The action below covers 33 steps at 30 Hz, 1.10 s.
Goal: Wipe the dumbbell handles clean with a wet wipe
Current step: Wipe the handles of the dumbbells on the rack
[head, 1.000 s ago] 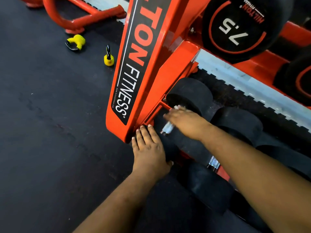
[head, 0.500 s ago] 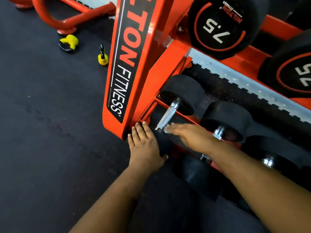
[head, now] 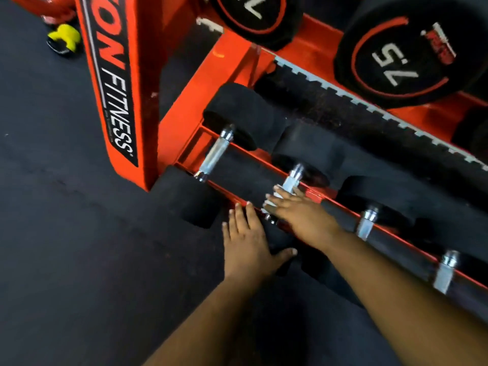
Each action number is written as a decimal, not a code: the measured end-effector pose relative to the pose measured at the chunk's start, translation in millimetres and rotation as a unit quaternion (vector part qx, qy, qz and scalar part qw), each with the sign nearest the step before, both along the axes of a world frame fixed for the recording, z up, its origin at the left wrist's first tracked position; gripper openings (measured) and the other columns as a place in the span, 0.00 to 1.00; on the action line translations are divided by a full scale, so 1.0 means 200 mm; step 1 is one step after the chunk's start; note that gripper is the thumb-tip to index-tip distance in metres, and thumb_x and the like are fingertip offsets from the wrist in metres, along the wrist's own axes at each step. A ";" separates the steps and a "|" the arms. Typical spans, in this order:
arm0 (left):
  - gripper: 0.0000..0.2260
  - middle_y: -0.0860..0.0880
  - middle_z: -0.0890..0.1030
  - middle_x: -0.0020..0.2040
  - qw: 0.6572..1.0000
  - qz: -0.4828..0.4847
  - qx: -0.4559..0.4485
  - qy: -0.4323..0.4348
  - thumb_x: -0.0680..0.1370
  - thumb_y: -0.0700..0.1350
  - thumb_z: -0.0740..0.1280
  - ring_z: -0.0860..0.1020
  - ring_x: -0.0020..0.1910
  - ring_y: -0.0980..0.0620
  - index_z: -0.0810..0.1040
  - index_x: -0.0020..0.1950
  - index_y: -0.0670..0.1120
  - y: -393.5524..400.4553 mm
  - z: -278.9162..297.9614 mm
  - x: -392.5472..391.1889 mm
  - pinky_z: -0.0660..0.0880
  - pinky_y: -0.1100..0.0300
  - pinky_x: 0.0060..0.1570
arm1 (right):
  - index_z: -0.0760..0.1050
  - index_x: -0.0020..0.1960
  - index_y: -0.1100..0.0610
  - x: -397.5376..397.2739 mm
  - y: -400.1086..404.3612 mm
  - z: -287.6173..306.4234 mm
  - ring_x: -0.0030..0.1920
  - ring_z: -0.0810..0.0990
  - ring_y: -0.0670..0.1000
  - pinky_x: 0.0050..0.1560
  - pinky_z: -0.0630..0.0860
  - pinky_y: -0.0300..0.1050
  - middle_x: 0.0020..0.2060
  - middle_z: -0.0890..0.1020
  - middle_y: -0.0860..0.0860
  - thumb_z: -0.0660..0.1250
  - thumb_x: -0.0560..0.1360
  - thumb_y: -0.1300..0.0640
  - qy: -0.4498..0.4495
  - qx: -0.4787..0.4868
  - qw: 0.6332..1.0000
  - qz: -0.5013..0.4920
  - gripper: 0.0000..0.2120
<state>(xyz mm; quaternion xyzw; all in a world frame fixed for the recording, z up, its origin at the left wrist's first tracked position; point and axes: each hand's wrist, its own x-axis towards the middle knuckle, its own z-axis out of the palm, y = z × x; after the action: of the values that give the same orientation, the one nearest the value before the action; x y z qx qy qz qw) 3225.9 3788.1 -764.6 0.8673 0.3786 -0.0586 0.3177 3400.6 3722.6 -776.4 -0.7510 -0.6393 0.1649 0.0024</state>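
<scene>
though flat, left hand (head: pixel 247 244) beside right hand (head: pixel 298 215)

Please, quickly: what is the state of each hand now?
Left hand: open, fingers straight, resting flat on a dumbbell head.
Right hand: on the second dumbbell handle with a white wipe; grip cannot be told.

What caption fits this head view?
Right hand wipes the second dumbbell handle; left hand rests on its near head.
</scene>
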 end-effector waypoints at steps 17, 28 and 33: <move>0.66 0.43 0.45 0.84 0.999 0.042 -0.023 0.009 0.62 0.71 0.76 0.46 0.82 0.44 0.38 0.83 0.46 -0.01 0.02 0.01 0.49 0.44 0.80 | 0.47 0.82 0.54 0.14 -0.06 0.01 0.81 0.41 0.54 0.80 0.41 0.54 0.82 0.47 0.50 0.39 0.73 0.66 -0.111 0.000 0.994 0.000 0.38; 0.60 0.37 0.40 0.82 0.998 0.017 -0.003 0.060 0.72 0.68 0.71 0.40 0.82 0.39 0.32 0.80 0.40 -0.10 0.07 0.03 0.43 0.44 0.80 | 0.44 0.83 0.54 0.10 -0.08 0.03 0.81 0.40 0.53 0.81 0.46 0.55 0.82 0.44 0.50 0.45 0.74 0.68 -0.112 0.003 0.992 -0.050 0.38; 0.63 0.39 0.40 0.82 0.997 0.030 -0.024 0.067 0.68 0.67 0.75 0.41 0.82 0.40 0.32 0.80 0.42 -0.07 0.04 0.05 0.44 0.43 0.80 | 0.50 0.82 0.48 0.04 -0.14 0.03 0.80 0.42 0.47 0.80 0.43 0.48 0.80 0.48 0.44 0.52 0.81 0.65 -0.008 -0.026 0.993 0.118 0.32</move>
<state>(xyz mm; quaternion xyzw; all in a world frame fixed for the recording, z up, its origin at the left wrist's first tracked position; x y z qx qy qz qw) 3235.7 3774.9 -756.0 0.8419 0.4231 -0.1163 0.3140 3408.2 3695.5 -770.6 -0.6717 -0.7187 0.1747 -0.0421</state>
